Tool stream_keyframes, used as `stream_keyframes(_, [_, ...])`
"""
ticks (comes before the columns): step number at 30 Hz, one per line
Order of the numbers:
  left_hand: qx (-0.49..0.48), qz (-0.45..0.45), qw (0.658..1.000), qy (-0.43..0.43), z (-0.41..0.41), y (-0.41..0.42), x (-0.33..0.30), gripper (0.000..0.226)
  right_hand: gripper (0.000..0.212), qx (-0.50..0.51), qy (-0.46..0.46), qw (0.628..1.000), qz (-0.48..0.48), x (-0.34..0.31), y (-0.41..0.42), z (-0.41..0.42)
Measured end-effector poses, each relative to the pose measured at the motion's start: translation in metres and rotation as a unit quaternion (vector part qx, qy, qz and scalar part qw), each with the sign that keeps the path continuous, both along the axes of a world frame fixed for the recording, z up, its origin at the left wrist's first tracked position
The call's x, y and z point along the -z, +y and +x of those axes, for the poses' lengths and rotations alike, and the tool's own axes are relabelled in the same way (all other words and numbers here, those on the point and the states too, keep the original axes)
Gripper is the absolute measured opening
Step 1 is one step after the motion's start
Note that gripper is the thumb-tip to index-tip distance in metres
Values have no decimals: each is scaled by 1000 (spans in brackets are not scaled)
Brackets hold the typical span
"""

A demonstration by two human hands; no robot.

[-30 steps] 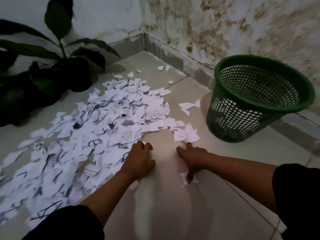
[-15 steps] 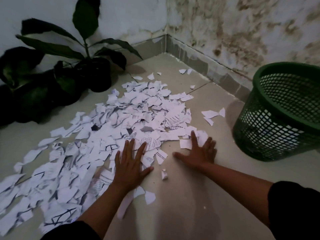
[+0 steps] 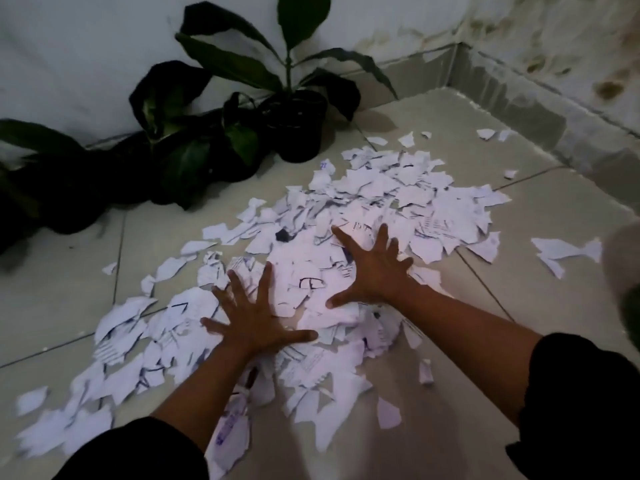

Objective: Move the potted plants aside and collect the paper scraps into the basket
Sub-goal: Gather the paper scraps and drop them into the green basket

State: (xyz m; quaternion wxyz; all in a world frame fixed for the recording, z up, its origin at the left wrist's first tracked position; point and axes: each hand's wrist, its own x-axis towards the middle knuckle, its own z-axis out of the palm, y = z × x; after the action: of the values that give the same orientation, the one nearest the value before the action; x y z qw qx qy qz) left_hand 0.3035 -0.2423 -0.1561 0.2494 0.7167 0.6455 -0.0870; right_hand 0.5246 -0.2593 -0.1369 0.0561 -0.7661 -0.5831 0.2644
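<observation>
While left hand (image 3: 258,318) and right hand (image 3: 372,271) press flat, fingers splayed, gripping nothing, paper scraps (image 3: 433,206) look light, limp, slippery on floor tile; best scooped from the pile's edges.

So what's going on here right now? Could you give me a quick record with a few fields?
setting: tiled floor in a wall corner
left hand: flat, fingers spread, pressing on the paper scraps
right hand: flat, fingers spread, on the same pile
grip: neither hand holds anything
potted plants: against the wall, beside the pile
basket: only a blurred sliver at the right edge, if that
</observation>
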Motion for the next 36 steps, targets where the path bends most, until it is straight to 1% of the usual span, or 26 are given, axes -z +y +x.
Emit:
stream_keyframes(3, [23, -11, 1000, -12, 10, -3, 6, 132, 126, -32, -55, 998, -19, 4, 7, -8])
stream_keyframes(6, [17, 41, 999, -29, 24, -10, 10, 113, 109, -40, -86, 995, 37, 1, 7, -9])
stream_keyframes(9, [-9, 131, 988, -78, 33, -16, 7, 77, 82, -26, -43, 992, 114, 0, 2, -6])
stream_keyframes(11, [-14, 136, 987, -81, 34, -16, 3, 56, 70, -12, -9, 988, 151, 1, 1, -7])
stream_keyframes(13, [2, 142, 987, -72, 33, -15, 0, 44, 61, 15, 15, 983, 181, -3, -1, -4])
stream_keyframes(14, [19, 154, 984, -82, 32, -14, -1, 40, 56, 34, 28, 980, 193, -7, -2, -2])
stream_keyframes(16, [34, 173, 976, -128, 27, -10, -3, 34, 48, 73, 52, 972, 219, -18, -4, 4])
stream_keyframes(18, [20, 183, 970, -157, 27, -4, -12, 26, 45, 113, 92, 961, 237, -32, -6, 11])
stream_keyframes(20, [24, 201, 965, -169, 30, 1, -29, 24, 48, 162, 143, 947, 237, -45, -7, 19])
stream_keyframes(23, [59, 237, 952, -184, 37, 13, -60, 35, 55, 230, 220, 919, 232, -63, -11, 31])
stream_keyframes(26, [43, 242, 946, -211, 54, 28, -94, 26, 59, 280, 293, 884, 232, -82, -16, 44])
stream_keyframes(29, [9, 219, 942, -254, 86, 34, -130, 21, 60, 331, 338, 845, 251, -104, -26, 62])
stream_keyframes(32, [-6, 188, 932, -311, 130, 26, -159, 26, 57, 379, 355, 802, 295, -127, -42, 89])
stream_keyframes(34, [-12, 152, 920, -362, 163, 19, -170, 28, 56, 406, 341, 781, 330, -144, -57, 112])
stream_keyframes(36, [-14, 94, 898, -429, 200, 7, -178, 27, 55, 430, 312, 757, 379, -166, -80, 140])
